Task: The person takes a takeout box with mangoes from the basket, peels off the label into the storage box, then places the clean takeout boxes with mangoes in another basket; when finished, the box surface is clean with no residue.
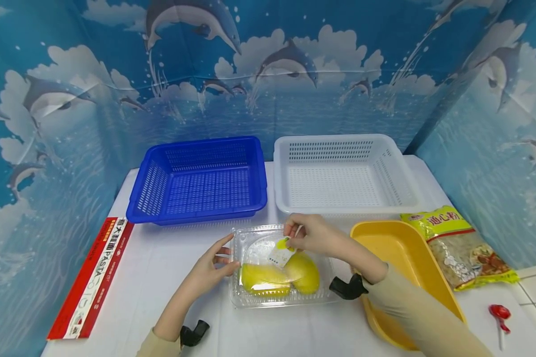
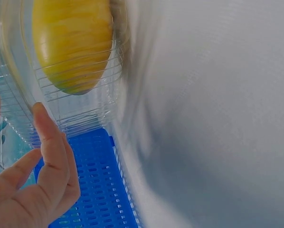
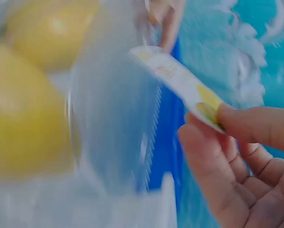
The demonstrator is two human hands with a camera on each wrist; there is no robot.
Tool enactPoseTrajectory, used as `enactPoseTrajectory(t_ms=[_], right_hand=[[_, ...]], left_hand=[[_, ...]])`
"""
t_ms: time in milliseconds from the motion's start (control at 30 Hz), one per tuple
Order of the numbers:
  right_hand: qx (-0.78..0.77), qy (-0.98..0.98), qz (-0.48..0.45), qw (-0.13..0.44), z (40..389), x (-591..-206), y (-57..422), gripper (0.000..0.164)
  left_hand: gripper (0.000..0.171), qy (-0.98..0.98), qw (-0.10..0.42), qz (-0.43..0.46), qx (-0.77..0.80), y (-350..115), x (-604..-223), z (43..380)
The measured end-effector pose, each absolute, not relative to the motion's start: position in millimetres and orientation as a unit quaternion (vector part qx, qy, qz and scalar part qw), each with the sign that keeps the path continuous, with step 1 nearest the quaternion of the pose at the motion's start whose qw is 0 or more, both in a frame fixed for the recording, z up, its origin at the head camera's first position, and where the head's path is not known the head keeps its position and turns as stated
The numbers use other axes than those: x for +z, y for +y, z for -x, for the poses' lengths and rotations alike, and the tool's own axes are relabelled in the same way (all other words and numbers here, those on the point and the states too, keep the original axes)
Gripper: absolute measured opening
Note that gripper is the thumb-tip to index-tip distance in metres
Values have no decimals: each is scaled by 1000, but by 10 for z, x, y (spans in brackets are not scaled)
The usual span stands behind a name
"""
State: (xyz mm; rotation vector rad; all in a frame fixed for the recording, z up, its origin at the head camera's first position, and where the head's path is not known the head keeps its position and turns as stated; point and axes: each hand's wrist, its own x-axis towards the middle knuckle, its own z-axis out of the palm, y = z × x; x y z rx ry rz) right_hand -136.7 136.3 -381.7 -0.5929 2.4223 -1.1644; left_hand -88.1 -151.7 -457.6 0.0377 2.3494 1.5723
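Note:
A clear plastic clamshell box with yellow, mango-like fruit inside lies in the middle of the white table. My left hand is at the box's left side, thumb over the lid's edge and fingers fairly straight along the wall. In the left wrist view an index fingertip meets the box's rim. Above the lid, my right hand pinches a white and yellow label between thumb and index finger. The right wrist view has the label slanting up off the lid, slightly bent.
Behind the box stand a blue basket and a white basket. A yellow tray lies under my right forearm, beside a noodle bag and a red lollipop. A red pasta box is at the left edge.

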Motion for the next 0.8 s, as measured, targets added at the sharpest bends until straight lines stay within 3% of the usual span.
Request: enactPoseTrajectory(t_ms=[200, 400, 600, 800], right_hand=[[-489, 845, 141, 163, 1382, -3730, 2031, 17], [-456, 873, 77, 155, 1354, -3827, 2803, 28], [-422, 882, 37, 205, 1253, -4102, 3271, 30], [-408, 879, 52, 242, 1237, -4381, 3333, 24]], left_hand=[[73, 823, 158, -18, 545, -1515, -4590, 887], [73, 825, 153, -5, 545, -1522, -4595, 891], [74, 821, 165, -12, 546, -1538, -4618, 884], [73, 824, 157, -6, 545, -1523, -4611, 877]])
